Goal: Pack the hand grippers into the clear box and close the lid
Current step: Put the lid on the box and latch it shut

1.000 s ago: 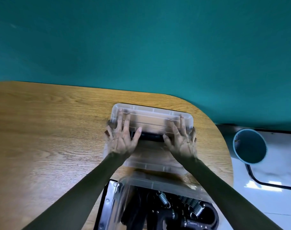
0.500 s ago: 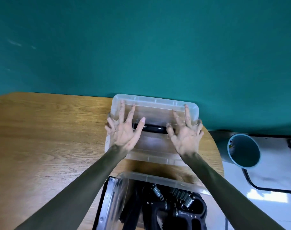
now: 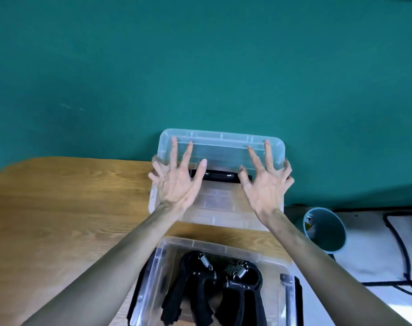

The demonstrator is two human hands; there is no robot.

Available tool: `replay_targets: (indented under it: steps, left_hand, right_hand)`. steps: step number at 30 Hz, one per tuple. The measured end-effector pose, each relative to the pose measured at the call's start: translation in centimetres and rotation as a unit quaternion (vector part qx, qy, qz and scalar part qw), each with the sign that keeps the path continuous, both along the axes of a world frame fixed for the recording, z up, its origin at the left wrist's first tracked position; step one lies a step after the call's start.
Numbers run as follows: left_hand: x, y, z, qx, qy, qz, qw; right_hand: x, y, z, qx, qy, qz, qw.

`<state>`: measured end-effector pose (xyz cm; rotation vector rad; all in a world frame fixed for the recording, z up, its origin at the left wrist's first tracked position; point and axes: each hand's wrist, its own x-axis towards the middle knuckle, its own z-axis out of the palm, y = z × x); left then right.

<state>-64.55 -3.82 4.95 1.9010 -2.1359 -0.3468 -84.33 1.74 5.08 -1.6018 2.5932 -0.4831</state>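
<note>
My left hand (image 3: 176,187) and my right hand (image 3: 265,189) hold the clear lid (image 3: 221,147) by its two short ends, fingers spread over its top and outer fingers hooked round the edges. The lid is raised off the table and tilted, and a black handle (image 3: 220,177) shows between my thumbs. Below my wrists stands the open clear box (image 3: 223,247). Two black hand grippers with steel springs lie inside it, one on the left (image 3: 195,285) and one on the right (image 3: 242,283).
The box stands near the right end of a wooden table (image 3: 59,208). A teal wall (image 3: 200,67) rises behind. To the right, off the table, are a teal round bin (image 3: 324,229) and a black cable (image 3: 400,243) on a white floor.
Both hands have lifted the lid from the tabletop and tipped its far edge up. The view has shifted, so the box with the grippers shows more fully.
</note>
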Motion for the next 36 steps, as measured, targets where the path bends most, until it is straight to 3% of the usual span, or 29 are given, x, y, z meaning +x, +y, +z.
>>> replay_targets:
  steps: [7, 18, 36]
  left_hand:
    - [-1.5, 4.6, 2.5, 0.005, -0.008, -0.001, 1.000]
    - [0.6, 14.4, -1.9, 0.055, -0.051, -0.002, 0.997]
    - [4.0, 20.6, -3.0, 0.079, -0.094, -0.007, 0.992]
  right_hand:
    - [-0.9, 5.1, 1.5, -0.008, -0.006, -0.026, 1.000]
    - [1.2, 14.5, -2.6, 0.043, -0.005, -0.046, 0.998]
    - [4.9, 21.7, -4.8, 0.101, 0.010, -0.052, 0.993]
